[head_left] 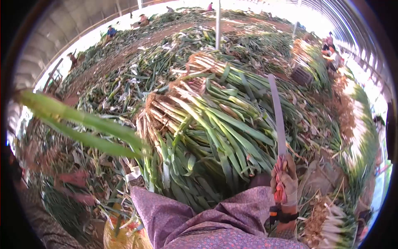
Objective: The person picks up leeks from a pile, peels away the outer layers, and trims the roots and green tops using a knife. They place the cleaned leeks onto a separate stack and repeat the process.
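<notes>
My right hand (286, 180) is wrapped around the red cloth-bound handle of a long knife (277, 112), its blade pointing up and away. Tape or thin covering shows on that hand, and a black strap (286, 216) circles the wrist. A large pile of green onions (215, 124) lies in front of my knees, roots toward the upper left. At lower left, my left sleeve (35, 213) is smeared by motion, with a blurred red shape (76, 180) beside it; the left hand's fingers cannot be made out. Long green leaves (83, 124) cross the left side, blurred.
Trimmed green onions lie in a row (354, 124) along the right, with a small bunch (327, 222) nearer. A dark crate (302, 76) stands at upper right. Leaf scraps cover the ground. A yellow bag (124, 230) is by my left leg. A pole (218, 25) and several people are farther off.
</notes>
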Action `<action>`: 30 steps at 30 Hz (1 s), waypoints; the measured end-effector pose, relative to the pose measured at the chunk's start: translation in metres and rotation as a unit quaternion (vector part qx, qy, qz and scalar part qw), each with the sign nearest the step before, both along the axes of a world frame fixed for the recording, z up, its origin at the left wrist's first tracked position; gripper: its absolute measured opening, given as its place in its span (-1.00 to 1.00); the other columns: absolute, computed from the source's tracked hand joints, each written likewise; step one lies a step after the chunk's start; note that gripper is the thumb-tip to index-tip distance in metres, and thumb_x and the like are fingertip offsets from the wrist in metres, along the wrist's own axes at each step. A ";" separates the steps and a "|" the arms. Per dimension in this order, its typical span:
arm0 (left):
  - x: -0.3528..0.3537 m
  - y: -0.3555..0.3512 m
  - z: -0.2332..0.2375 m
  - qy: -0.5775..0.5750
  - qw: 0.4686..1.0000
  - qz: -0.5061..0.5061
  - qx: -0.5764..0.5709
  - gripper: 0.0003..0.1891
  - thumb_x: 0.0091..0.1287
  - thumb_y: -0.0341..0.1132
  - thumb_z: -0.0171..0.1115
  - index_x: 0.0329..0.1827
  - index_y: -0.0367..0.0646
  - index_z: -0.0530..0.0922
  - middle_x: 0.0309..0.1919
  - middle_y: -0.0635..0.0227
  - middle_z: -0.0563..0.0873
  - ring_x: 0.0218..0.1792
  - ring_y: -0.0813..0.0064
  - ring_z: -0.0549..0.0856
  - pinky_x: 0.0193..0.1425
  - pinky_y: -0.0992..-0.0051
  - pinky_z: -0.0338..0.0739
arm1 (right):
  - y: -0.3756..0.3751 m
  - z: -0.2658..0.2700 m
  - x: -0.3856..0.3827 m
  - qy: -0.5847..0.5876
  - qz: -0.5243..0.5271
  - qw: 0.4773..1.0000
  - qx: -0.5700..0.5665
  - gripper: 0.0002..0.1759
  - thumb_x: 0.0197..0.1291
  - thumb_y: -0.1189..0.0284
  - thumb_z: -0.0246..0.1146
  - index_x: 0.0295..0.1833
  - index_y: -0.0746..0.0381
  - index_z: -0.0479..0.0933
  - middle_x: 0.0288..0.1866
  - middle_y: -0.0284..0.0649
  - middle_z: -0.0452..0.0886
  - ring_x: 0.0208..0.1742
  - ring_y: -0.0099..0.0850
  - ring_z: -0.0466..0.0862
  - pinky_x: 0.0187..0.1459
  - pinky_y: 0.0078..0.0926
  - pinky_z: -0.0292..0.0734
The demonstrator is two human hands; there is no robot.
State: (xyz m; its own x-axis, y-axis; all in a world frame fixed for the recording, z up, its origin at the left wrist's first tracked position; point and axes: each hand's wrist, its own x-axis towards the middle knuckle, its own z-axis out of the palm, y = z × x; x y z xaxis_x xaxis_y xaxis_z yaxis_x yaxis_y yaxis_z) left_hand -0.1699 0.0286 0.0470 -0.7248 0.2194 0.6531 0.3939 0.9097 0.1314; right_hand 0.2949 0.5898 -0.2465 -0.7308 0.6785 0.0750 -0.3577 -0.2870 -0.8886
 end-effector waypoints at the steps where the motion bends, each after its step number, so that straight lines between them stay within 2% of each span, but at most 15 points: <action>1: 0.007 0.000 0.005 0.003 1.000 0.001 -0.016 -0.73 0.36 -0.24 0.08 -0.08 -0.19 0.67 -0.34 0.23 0.72 -0.37 0.36 0.70 -0.27 0.38 0.62 | 0.006 -0.001 0.003 0.024 -0.008 1.000 0.008 -0.23 0.25 0.46 0.20 0.55 -0.01 0.12 -0.21 -0.06 0.56 -0.68 -0.39 0.54 -0.74 -0.52 0.48; 7: -0.008 0.048 -0.002 0.043 0.988 -0.057 -0.138 -0.77 0.31 -0.38 0.09 -0.08 -0.19 0.66 -0.29 0.23 0.73 -0.33 0.33 0.72 -0.24 0.41 0.63 | 0.015 0.000 0.025 -0.012 0.001 0.998 -0.055 -0.18 0.18 0.63 0.14 0.55 -0.06 0.14 -0.20 -0.07 0.57 -0.66 -0.44 0.54 -0.71 -0.57 0.45; 11: -0.089 0.138 -0.115 0.063 0.954 -0.121 -0.267 -0.77 0.27 -0.47 0.09 -0.09 -0.18 0.66 -0.27 0.24 0.74 -0.30 0.31 0.73 -0.22 0.42 0.64 | -0.006 0.004 0.020 -0.121 0.087 0.988 -0.044 -0.08 0.09 0.72 0.11 0.58 -0.01 0.06 -0.10 -0.10 0.55 -0.60 -0.45 0.56 -0.61 -0.56 0.50; 12: -0.115 0.163 -0.173 0.013 0.968 -0.061 -0.244 -0.77 0.32 -0.38 0.11 -0.06 -0.17 0.68 -0.27 0.26 0.74 -0.30 0.35 0.74 -0.25 0.44 0.64 | -0.007 -0.001 0.017 -0.126 0.104 0.986 -0.028 -0.07 0.08 0.73 0.12 0.59 0.00 0.04 -0.08 -0.11 0.55 -0.59 -0.46 0.56 -0.59 -0.55 0.51; 14: -0.099 0.221 -0.269 -0.074 0.939 -0.329 -0.070 -0.79 0.32 -0.34 0.18 -0.09 -0.18 0.70 -0.32 0.31 0.74 -0.32 0.48 0.71 -0.28 0.48 0.64 | -0.003 -0.012 0.012 -0.087 0.093 0.991 -0.044 -0.05 0.10 0.72 0.14 0.60 0.00 0.00 -0.03 -0.13 0.54 -0.55 -0.47 0.57 -0.55 -0.53 0.54; 15: -0.046 0.271 -0.306 -0.333 0.891 -0.295 0.085 -0.80 0.29 -0.34 0.22 -0.09 -0.13 0.71 -0.30 0.30 0.74 -0.31 0.46 0.72 -0.25 0.47 0.65 | -0.001 -0.018 0.010 -0.079 0.077 0.993 -0.047 -0.05 0.10 0.73 0.14 0.60 0.00 0.00 -0.03 -0.12 0.54 -0.55 -0.46 0.57 -0.54 -0.53 0.55; 16: 0.009 0.323 -0.341 -0.506 0.799 -0.182 0.269 -0.81 0.27 -0.34 0.27 -0.09 -0.08 0.72 -0.28 0.30 0.75 -0.29 0.45 0.73 -0.23 0.47 0.65 | 0.002 -0.023 0.010 -0.070 0.060 0.994 -0.050 -0.04 0.09 0.73 0.15 0.60 0.00 0.00 -0.03 -0.12 0.55 -0.55 -0.46 0.57 -0.54 -0.53 0.55; 17: 0.051 0.350 -0.358 -0.413 0.847 -0.331 -0.043 -0.83 0.25 -0.28 0.30 -0.13 -0.02 0.72 -0.25 0.28 0.76 -0.26 0.43 0.74 -0.21 0.45 0.64 | 0.007 -0.021 0.016 -0.115 0.061 0.990 -0.049 -0.06 0.08 0.72 0.19 0.57 0.07 0.02 -0.04 -0.10 0.57 -0.53 -0.47 0.58 -0.50 -0.54 0.55; 18: 0.093 0.376 -0.376 -0.193 0.827 -0.460 -0.260 -0.84 0.22 -0.22 0.33 -0.17 0.04 0.71 -0.23 0.26 0.77 -0.23 0.42 0.76 -0.20 0.43 0.64 | 0.011 -0.021 0.019 -0.143 0.061 0.987 -0.032 -0.08 0.08 0.71 0.21 0.55 0.09 0.02 -0.05 -0.09 0.58 -0.53 -0.48 0.58 -0.49 -0.54 0.55; 19: 0.109 0.399 -0.411 -0.158 0.787 -0.537 -0.258 -0.82 0.18 -0.20 0.36 -0.25 -0.06 0.69 -0.28 0.24 0.76 -0.26 0.40 0.76 -0.21 0.38 0.63 | 0.015 -0.021 0.024 -0.171 0.059 0.983 -0.015 -0.09 0.07 0.69 0.22 0.54 0.11 0.03 -0.06 -0.09 0.59 -0.52 -0.49 0.58 -0.48 -0.53 0.55; 22: 0.142 0.472 -0.442 -0.428 0.699 -0.446 -0.360 -0.67 0.06 -0.30 0.43 -0.08 -0.11 0.66 -0.42 0.17 0.68 -0.34 0.15 0.71 -0.26 0.27 0.60 | 0.028 -0.019 0.051 -0.235 0.035 0.971 0.032 -0.15 0.07 0.66 0.25 0.48 0.22 0.05 -0.06 -0.06 0.60 -0.42 -0.48 0.61 -0.40 -0.53 0.55; 24: 0.142 0.519 -0.426 -0.259 0.671 -0.498 -0.484 -0.66 0.10 -0.23 0.46 -0.10 -0.17 0.66 -0.56 0.23 0.63 -0.49 0.19 0.67 -0.41 0.29 0.55 | 0.031 -0.030 0.077 -0.233 -0.001 0.971 0.055 -0.15 0.07 0.67 0.25 0.48 0.25 0.05 -0.05 -0.07 0.61 -0.37 -0.47 0.63 -0.37 -0.54 0.56; 25: 0.155 0.542 -0.403 -0.534 0.673 -0.476 -0.189 -0.62 0.12 -0.13 0.47 -0.12 -0.21 0.66 -0.61 0.30 0.57 -0.57 0.26 0.60 -0.49 0.32 0.48 | 0.033 -0.035 0.089 -0.230 -0.030 0.968 0.094 -0.17 0.04 0.69 0.25 0.46 0.29 0.10 -0.02 -0.09 0.60 -0.32 -0.47 0.63 -0.33 -0.58 0.56; 27: 0.154 0.591 -0.368 -0.732 0.568 -0.358 0.115 -0.61 0.28 -0.05 0.28 -0.08 -0.24 0.63 -0.61 0.31 0.57 -0.62 0.33 0.58 -0.54 0.32 0.48 | 0.035 -0.029 0.100 -0.185 -0.056 0.981 -0.014 -0.17 0.02 0.69 0.24 0.46 0.29 0.13 0.00 -0.10 0.59 -0.33 -0.48 0.62 -0.33 -0.59 0.56; 30: 0.119 0.668 -0.367 -0.673 0.665 -0.312 0.081 -0.60 0.39 -0.03 0.09 -0.04 -0.23 0.60 -0.58 0.24 0.61 -0.63 0.35 0.57 -0.56 0.27 0.45 | 0.047 -0.024 0.114 -0.205 -0.052 0.976 -0.050 -0.20 0.00 0.69 0.24 0.43 0.31 0.19 -0.03 -0.14 0.59 -0.34 -0.53 0.61 -0.37 -0.60 0.54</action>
State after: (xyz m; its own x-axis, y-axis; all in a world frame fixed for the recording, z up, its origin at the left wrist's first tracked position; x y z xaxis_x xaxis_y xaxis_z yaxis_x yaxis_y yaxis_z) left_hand -0.0506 0.6967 -0.3196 -0.4773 0.7579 -0.4448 0.1144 0.5555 0.8236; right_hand 0.4094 0.6368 -0.2703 -0.6117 0.7401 -0.2793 -0.0109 -0.3609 -0.9325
